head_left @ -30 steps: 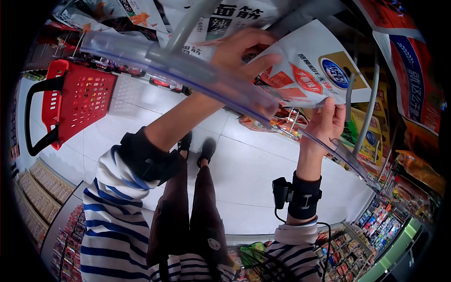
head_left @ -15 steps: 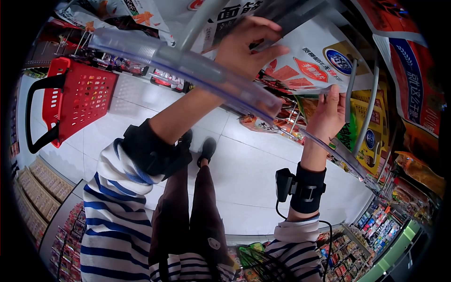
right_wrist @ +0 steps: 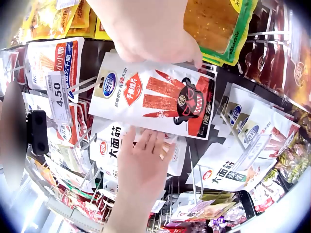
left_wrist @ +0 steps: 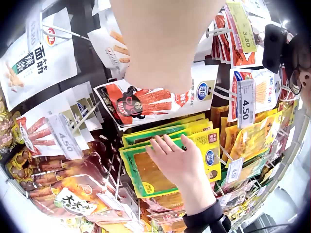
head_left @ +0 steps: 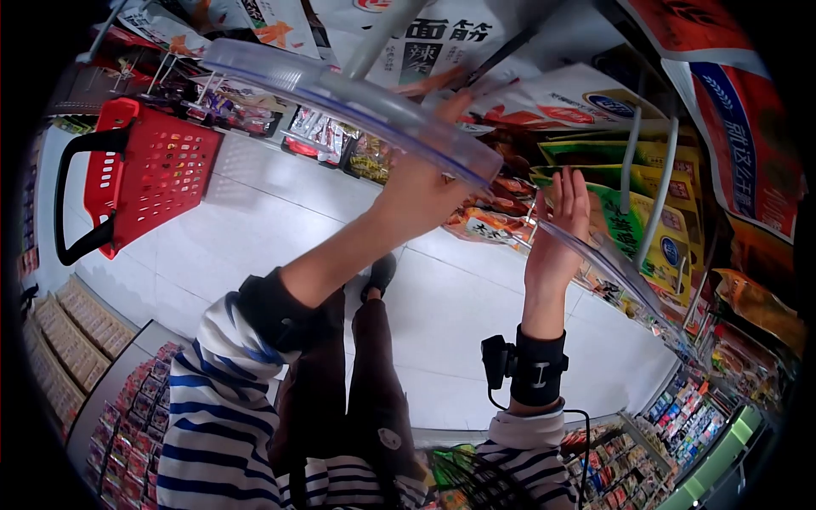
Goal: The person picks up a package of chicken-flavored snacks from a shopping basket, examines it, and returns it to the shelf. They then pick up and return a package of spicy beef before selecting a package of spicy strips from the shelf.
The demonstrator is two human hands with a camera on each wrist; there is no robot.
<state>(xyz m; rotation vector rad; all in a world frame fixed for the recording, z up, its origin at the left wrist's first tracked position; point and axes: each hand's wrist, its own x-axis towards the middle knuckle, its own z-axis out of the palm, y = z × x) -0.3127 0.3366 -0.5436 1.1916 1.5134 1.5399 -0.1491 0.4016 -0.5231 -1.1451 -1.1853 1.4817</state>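
A white snack packet [head_left: 557, 102] with red strips and a blue oval logo hangs on the rack among other packets. My left hand [head_left: 414, 194] reaches up beside it, partly behind a clear plastic label holder [head_left: 357, 106]. In the right wrist view, the left hand's fingers [right_wrist: 153, 143] lie extended at the long edge of the white packet [right_wrist: 150, 94]. My right hand [head_left: 557, 229] is raised with straight fingers, holding nothing. The left wrist view shows that right hand [left_wrist: 177, 162] in front of green and yellow snack packets [left_wrist: 155, 170].
Metal hooks [head_left: 659, 187] stick out from the rack on the right. A red shopping basket [head_left: 157, 170] with a black handle stands on the white tiled floor [head_left: 459, 340]. More packets [head_left: 731, 127] hang at the far right; low shelves of goods [head_left: 93, 331] line the left.
My right hand has let go of the white packet's lower edge and its fingers have straightened. The packet has tipped back into a steeper angle. My left hand has come lower, towards me.
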